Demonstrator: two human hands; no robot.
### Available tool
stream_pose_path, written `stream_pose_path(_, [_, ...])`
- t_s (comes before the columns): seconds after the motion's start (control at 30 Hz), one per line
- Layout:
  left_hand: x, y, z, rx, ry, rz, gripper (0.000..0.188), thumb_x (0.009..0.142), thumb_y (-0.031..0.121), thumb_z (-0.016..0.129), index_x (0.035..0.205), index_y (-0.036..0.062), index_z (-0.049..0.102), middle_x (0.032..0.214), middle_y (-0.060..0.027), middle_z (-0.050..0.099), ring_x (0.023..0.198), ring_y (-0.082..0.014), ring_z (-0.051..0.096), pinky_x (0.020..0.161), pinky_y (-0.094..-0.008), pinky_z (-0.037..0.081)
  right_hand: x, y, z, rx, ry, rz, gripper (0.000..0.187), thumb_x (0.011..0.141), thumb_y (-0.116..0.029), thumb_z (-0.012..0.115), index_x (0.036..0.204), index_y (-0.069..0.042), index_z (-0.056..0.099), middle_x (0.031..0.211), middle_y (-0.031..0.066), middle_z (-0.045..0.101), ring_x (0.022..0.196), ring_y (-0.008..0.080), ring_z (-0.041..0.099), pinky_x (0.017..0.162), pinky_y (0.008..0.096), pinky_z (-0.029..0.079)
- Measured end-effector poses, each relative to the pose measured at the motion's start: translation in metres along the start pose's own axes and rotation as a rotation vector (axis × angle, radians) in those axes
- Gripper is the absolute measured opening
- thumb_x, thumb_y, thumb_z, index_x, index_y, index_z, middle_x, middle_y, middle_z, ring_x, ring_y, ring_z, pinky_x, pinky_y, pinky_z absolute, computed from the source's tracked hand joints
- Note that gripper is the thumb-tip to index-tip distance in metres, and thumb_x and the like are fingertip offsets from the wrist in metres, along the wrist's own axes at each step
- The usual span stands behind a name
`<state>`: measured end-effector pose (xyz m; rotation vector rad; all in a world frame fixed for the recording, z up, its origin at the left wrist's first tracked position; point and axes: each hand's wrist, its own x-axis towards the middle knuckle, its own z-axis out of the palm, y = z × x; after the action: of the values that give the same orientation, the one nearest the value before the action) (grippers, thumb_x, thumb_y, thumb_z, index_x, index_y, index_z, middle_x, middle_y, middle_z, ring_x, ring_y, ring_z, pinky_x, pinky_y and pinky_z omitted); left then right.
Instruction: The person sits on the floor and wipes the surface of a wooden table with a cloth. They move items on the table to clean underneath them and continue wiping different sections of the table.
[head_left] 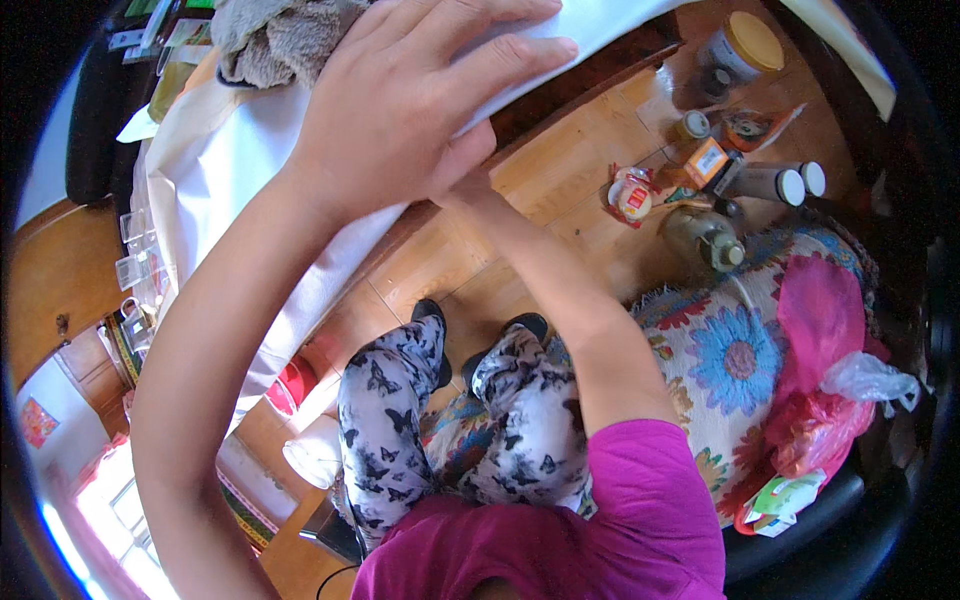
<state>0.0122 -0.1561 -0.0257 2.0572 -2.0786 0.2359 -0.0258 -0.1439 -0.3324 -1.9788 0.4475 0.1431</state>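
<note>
My left hand (pixel 410 110) is large at the top of the view, back up, its fingers stretched out and pointing right. It is over a table covered with a white cloth (pixel 235 130). My right forearm (pixel 560 290) reaches up from the magenta sleeve and passes behind the left hand near its thumb. The right hand itself is hidden there, so its fingers and anything in them do not show. Beside the left hand, on the table, sits a crumpled grey-brown towel (pixel 280 45).
A flowered sofa cover (pixel 690 350) with pink and red plastic bags (pixel 820 300) lies to the right. Beyond it on the floor are a large bottle (pixel 700 238), white-lidded jars (pixel 770 184), a yellow-lidded tub (pixel 745 50) and a red-and-white packet (pixel 632 195). A red object (pixel 292 385) stands under the table.
</note>
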Motion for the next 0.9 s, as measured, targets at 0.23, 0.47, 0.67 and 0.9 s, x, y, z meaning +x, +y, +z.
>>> stream_pose_path(0.23, [-0.010,0.004,-0.009,0.074,-0.049,-0.025,0.060,0.069,0.012,0.070,0.128,0.0135,0.060,0.139,-0.0095,0.055,0.126,-0.0287,0.054,0.100,-0.0421,0.043,-0.170,0.069,-0.176,-0.249,0.356,-0.019,0.036,0.097,-0.038,0.063,0.119,-0.010,0.071,0.120,0.0185,0.068,0.111,0.0374,0.064,0.096,0.0457,0.052])
stream_pose_path(0.47, [0.003,0.012,0.009,0.324,0.120,0.113,0.051,0.074,0.013,0.068,0.125,0.0129,0.063,0.134,-0.0092,0.058,0.123,-0.0275,0.055,0.101,-0.0442,0.041,-0.325,0.091,-0.305,-0.656,0.713,0.052,0.019,0.095,-0.025,0.068,0.095,-0.006,0.064,0.089,0.0133,0.066,0.080,0.0340,0.065,0.070,0.0431,0.052])
stream_pose_path(0.67, [-0.034,0.060,0.058,0.059,0.164,0.387,0.044,0.091,0.021,0.062,0.135,0.0249,0.064,0.136,-0.0016,0.062,0.122,-0.0182,0.059,0.097,-0.0390,0.047,-0.366,0.100,-0.308,-0.657,0.688,-0.123,0.017,0.094,-0.013,0.068,0.083,-0.002,0.060,0.075,0.0151,0.059,0.070,0.0332,0.062,0.064,0.0417,0.049])
stream_pose_path(0.9, [-0.161,-0.014,0.222,-0.305,-0.285,-0.567,0.041,0.091,0.011,0.070,0.130,0.0084,0.061,0.125,-0.0152,0.062,0.117,-0.0360,0.059,0.096,-0.0459,0.050,-0.353,0.110,-0.297,-0.493,0.753,-0.040,0.022,0.094,-0.012,0.068,0.078,-0.003,0.057,0.070,0.0145,0.051,0.059,0.0305,0.053,0.057,0.0374,0.044])
